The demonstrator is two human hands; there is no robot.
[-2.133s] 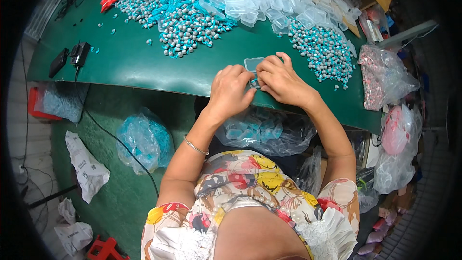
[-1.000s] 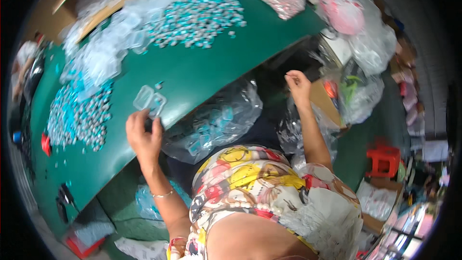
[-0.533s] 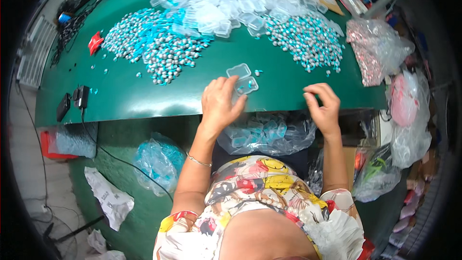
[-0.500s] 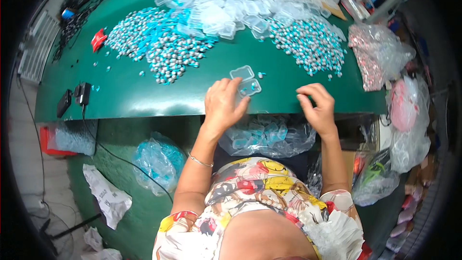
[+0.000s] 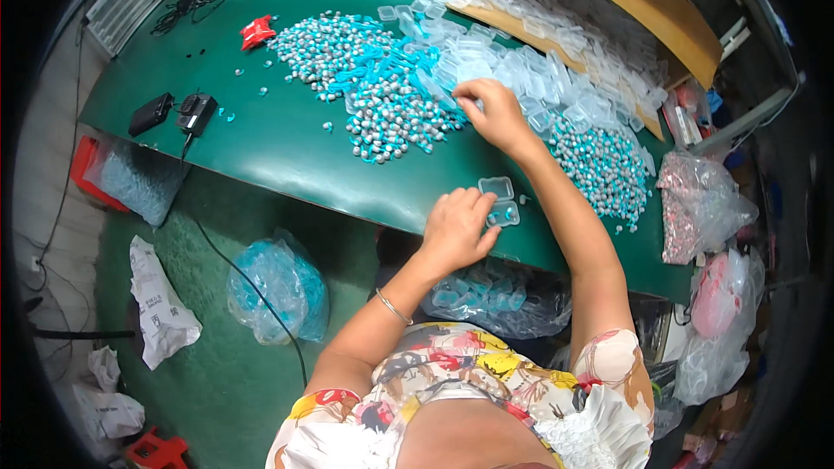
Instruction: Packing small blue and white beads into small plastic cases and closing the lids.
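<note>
My left hand (image 5: 456, 227) rests near the table's front edge, its fingers and thumb closed on the left side of a small clear plastic box (image 5: 506, 219). The box lies open, its lid flipped away from me, with a few blue pieces inside. One small white-and-blue piece (image 5: 524, 199) lies right beside it. My right hand (image 5: 493, 113) is stretched out over the table, thumb and forefinger curled together at the edge of a heap of bright blue pieces (image 5: 420, 63). Whatever those fingertips hold is too small to make out. Grey-and-blue round pieces (image 5: 387, 126) are heaped in front of the blue ones.
Empty clear boxes (image 5: 486, 56) are piled at the back beside a cardboard carton (image 5: 643, 9). Another heap of round pieces (image 5: 599, 169) lies to the right, near a bag of pink pieces (image 5: 686, 208). Black devices (image 5: 195, 113) and a red packet (image 5: 257, 32) sit left.
My right hand has moved from the table's front edge forward and left to the blue heap. My left hand stays at the open box. The whole view has turned and shifted.
</note>
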